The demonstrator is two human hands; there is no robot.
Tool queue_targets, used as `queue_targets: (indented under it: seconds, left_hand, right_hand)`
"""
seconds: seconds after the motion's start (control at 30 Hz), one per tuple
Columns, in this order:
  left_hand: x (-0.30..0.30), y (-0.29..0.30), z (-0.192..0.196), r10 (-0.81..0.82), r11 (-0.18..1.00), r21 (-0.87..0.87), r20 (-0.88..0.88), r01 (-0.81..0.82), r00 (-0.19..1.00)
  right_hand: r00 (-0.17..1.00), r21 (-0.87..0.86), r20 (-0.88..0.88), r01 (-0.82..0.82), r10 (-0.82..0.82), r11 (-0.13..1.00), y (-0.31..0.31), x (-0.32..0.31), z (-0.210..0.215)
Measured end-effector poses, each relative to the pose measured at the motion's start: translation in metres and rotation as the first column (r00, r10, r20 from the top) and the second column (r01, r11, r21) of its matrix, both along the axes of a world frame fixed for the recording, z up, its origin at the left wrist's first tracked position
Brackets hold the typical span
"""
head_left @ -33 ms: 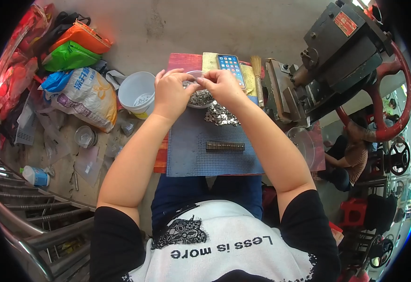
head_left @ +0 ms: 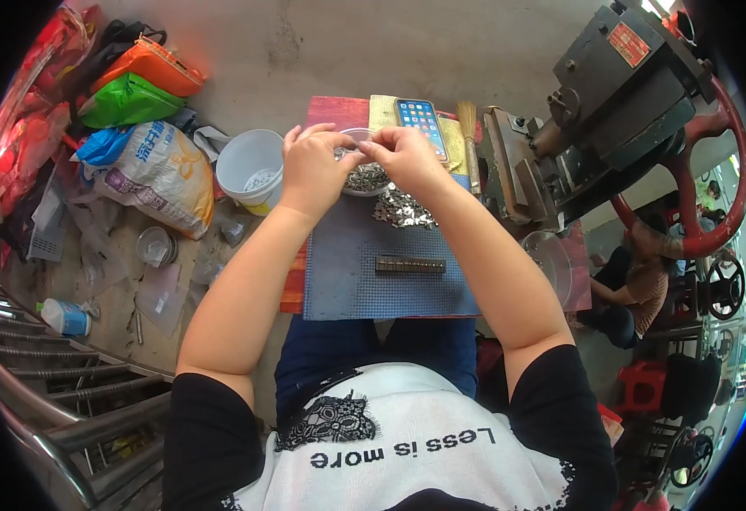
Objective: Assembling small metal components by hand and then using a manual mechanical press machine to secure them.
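My left hand [head_left: 311,169] and my right hand [head_left: 409,160] meet over a clear round bowl [head_left: 362,194] at the far side of the blue textured mat [head_left: 334,272]. Both have thumb and fingers pinched together, their tips almost touching. Whatever lies between them is too small to make out. Inside the bowl are many small metal pieces [head_left: 364,178], partly covered by my hands. A loose heap of shiny flat metal pieces [head_left: 403,209] spreads beside it, below my right wrist. Closer to me, a dark segmented metal bar [head_left: 409,265] lies crosswise on the mat.
A phone [head_left: 421,128] rests on a yellow cloth behind my right hand, with a brush [head_left: 468,136] alongside. At right stands a heavy press [head_left: 620,102] with a red wheel. A white bucket [head_left: 249,157] is left of the table; another person [head_left: 633,285] sits far right.
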State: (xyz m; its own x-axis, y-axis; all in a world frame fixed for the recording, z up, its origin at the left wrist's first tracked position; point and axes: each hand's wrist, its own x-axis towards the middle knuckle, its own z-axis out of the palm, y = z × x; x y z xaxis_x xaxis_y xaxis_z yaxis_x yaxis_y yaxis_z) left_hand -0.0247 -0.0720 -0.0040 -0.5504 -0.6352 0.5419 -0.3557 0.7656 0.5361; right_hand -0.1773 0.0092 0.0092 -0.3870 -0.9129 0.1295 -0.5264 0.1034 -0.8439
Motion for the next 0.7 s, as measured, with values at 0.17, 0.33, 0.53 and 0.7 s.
queue_targets:
  seconds: [0.17, 0.33, 0.53, 0.7]
  left_hand:
    - [-0.005, 0.003, -0.006, -0.100, 0.985, 0.133, -0.099, 0.113, 0.990]
    - [-0.003, -0.003, -0.005, -0.168, 0.689, 0.596, -0.423, 0.413, 0.891]
    - [-0.004, -0.014, -0.013, -0.188, 0.580, 0.668, -0.447, 0.466, 0.874]
    - [-0.003, -0.009, -0.004, -0.096, 0.993, 0.057, -0.057, 0.099, 0.994]
  right_hand:
    - [0.999, -0.096, 0.031, 0.028, -0.025, 0.995, -0.003, 0.000, -0.003]
    - [0.999, -0.203, 0.015, 0.040, -0.038, 0.978, -0.001, 0.010, 0.004]
    - [0.983, -0.129, 0.183, -0.004, 0.028, 0.992, -0.001, -0.001, 0.002]
    - [0.979, -0.022, 0.196, -0.054, 0.057, 0.998, -0.004, -0.006, 0.002]
